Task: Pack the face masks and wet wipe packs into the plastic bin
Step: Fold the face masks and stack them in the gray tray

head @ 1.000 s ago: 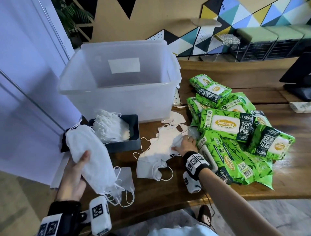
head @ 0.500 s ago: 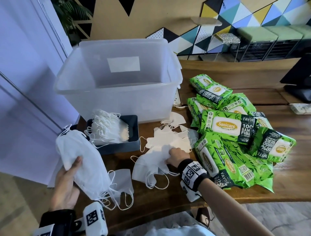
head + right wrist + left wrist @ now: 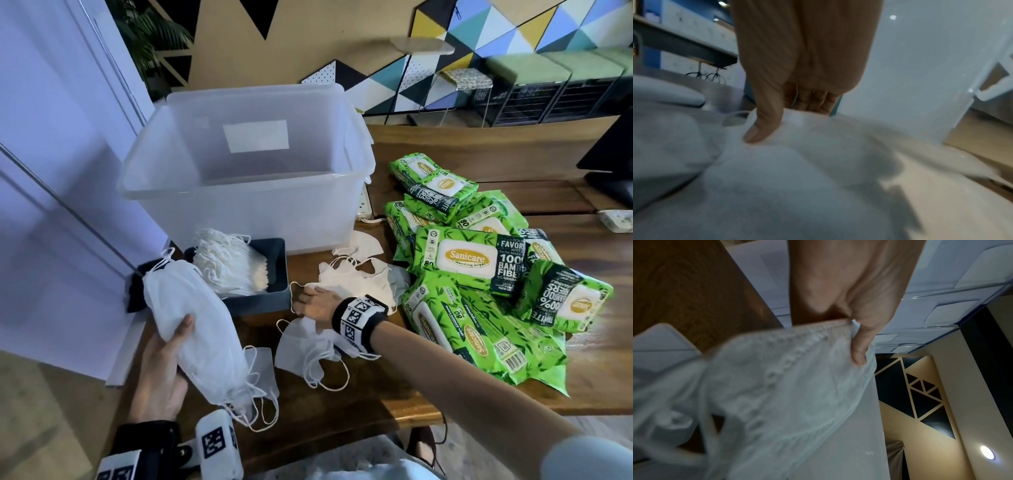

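My left hand (image 3: 168, 353) grips a thick stack of white face masks (image 3: 195, 329) above the table's near left corner, thumb (image 3: 859, 352) on top, ear loops hanging. My right hand (image 3: 310, 301) lies on the loose pile of white masks (image 3: 349, 281) mid-table. Its thumb (image 3: 762, 128) presses on top and its fingers curl under a bunch of masks (image 3: 797, 178). The clear plastic bin (image 3: 239, 219) stands behind, with nothing visible inside. Green wet wipe packs (image 3: 466, 260) are heaped to the right.
A dark grey tray (image 3: 274, 284) holding more stacked masks (image 3: 226, 270) sits against the bin's front. One mask (image 3: 263, 359) lies flat near the front edge. A blue wall (image 3: 51, 205) runs along the table's left side. A white power strip (image 3: 616, 219) lies far right.
My right hand has slid left and toward me across the loose pile, closing on a bunch of masks and dragging them along. The left hand's stack has barely shifted.
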{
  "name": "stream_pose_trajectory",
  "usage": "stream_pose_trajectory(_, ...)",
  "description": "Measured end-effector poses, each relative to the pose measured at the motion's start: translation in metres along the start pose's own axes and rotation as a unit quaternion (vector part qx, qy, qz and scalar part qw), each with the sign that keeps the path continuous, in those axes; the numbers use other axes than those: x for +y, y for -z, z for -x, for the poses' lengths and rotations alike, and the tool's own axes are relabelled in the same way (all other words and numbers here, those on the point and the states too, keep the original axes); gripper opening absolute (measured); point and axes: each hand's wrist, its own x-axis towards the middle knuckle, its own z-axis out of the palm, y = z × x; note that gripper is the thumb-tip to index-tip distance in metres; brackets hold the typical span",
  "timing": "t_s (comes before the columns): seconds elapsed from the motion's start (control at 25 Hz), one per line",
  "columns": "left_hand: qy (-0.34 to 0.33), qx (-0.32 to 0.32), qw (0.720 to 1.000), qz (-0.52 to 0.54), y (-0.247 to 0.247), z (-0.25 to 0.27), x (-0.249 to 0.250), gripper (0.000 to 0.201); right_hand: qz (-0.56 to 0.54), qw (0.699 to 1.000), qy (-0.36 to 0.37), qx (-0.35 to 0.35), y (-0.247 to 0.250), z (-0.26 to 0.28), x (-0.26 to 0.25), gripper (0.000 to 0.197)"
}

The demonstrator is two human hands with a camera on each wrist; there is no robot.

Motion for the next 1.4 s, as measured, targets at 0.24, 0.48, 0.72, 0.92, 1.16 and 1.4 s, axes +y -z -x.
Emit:
stream_pose_trajectory(0.24, -0.003, -0.015, 1.0, -0.009, -0.006, -0.001, -0.004, 0.016, -0.33, 0.94, -0.023, 0.086, 0.037, 0.019, 0.046, 0.026)
stream_pose_trajectory(0.48, 0.003, -0.049, 0.999, -0.004, -0.033, -0.006, -0.001, 0.018, -0.535, 0.804, -0.06, 0.253, 0.068, 0.051, 0.077, 0.019)
stream_pose_trajectory(0.72, 0.018, -0.078, 0.997, -0.021, -0.06, -0.015, 0.001, 0.037, -0.687, 0.615, -0.072, 0.38, 0.089, 0.083, 0.077, 0.018)
stream_pose_trajectory(0.92, 0.028, -0.1, 0.993, -0.055, -0.086, -0.021, -0.004, 0.033, -0.738, 0.562, -0.072, 0.366, 0.094, 0.086, 0.064, 0.015)
stream_pose_trajectory(1.16, 0.147, -0.157, 0.975, 0.059, -0.111, -0.004, -0.018, 0.043, -0.716, 0.6, -0.129, 0.332, 0.084, 0.035, 0.026, 0.023)
stream_pose_trajectory(1.4, 0.117, -0.143, 0.982, -0.042, -0.098, -0.007, -0.025, 0.038, -0.647, 0.672, -0.15, 0.328, 0.075, 0.007, 0.005, 0.023)
